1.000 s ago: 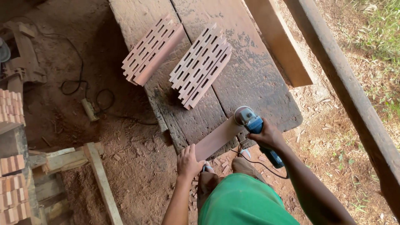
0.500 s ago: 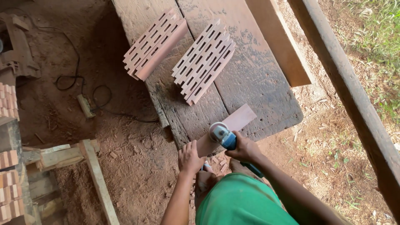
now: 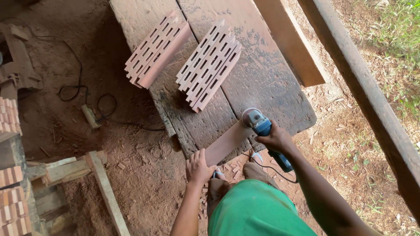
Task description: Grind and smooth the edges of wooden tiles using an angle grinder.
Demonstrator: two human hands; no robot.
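Note:
My right hand [image 3: 274, 139] grips a blue angle grinder [image 3: 261, 127], its grey disc guard at the far end of a flat reddish clay tile [image 3: 225, 143]. The tile lies slanting over the near edge of a worn wooden workbench [image 3: 262, 74]. My left hand [image 3: 199, 167] presses down on the tile's near end, fingers spread. Two perforated clay bricks lie further up the bench, one on the left [image 3: 156, 49] and one in the middle [image 3: 209, 64]. The grinder's cord trails down past my green shirt.
A black cable [image 3: 83, 94] with a plug block snakes over the red dirt floor on the left. Stacked bricks [image 3: 9, 118] and wooden offcuts [image 3: 103, 183] sit at the left edge. A plank [image 3: 288, 39] leans on the bench; a heavy beam [image 3: 372, 109] runs along the right.
The grinder went from the tile's far end to its middle, then back to the far end. My left hand stayed on the tile's near end.

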